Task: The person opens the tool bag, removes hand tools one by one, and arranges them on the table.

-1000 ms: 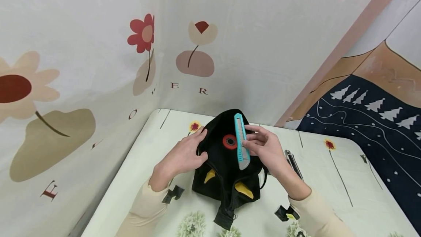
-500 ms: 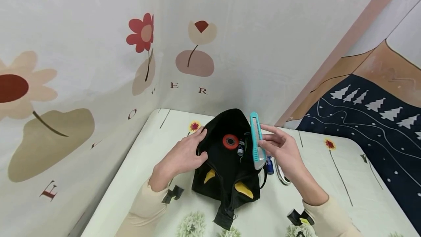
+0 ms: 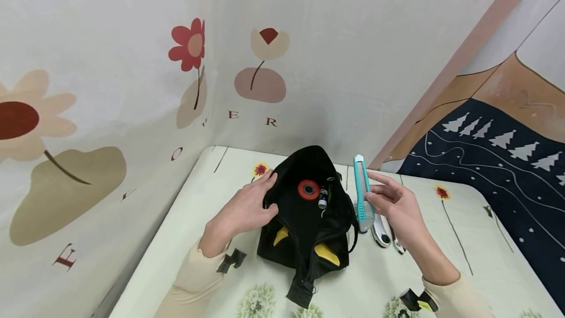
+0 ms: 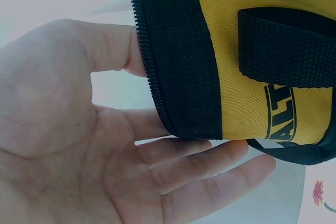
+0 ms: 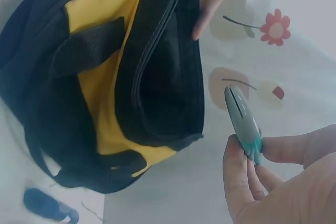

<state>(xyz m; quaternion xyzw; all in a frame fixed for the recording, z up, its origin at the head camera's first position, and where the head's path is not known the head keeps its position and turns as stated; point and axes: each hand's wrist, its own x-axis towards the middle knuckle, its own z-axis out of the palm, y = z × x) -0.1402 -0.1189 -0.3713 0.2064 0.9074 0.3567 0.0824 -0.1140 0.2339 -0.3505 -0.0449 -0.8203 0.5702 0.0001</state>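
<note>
A black and yellow tool bag (image 3: 291,254) gapes open on the table in the head view. My left hand (image 3: 244,210) grips its zippered rim (image 4: 152,61) at the left, with the thumb inside the edge and the fingers outside. To the right of the bag, my right hand (image 3: 397,205) holds a turquoise and grey utility knife (image 3: 359,185) upright above the table, pinched between thumb and fingers. Within the bag lie a red ring-shaped roll (image 3: 309,190) and a small dark and silver cylinder (image 3: 323,198).
Below the right hand, a silver tool (image 3: 380,233) and another slim metal piece (image 3: 398,245) lie on the table. A blue cylinder (image 5: 47,204) lies beside the bag in the right wrist view. Printed fabric walls stand behind and at the left.
My right hand has moved right with the utility knife, from over the bag's mouth to beside it. The small cylinder inside has come into sight. The left hand stays on the rim.
</note>
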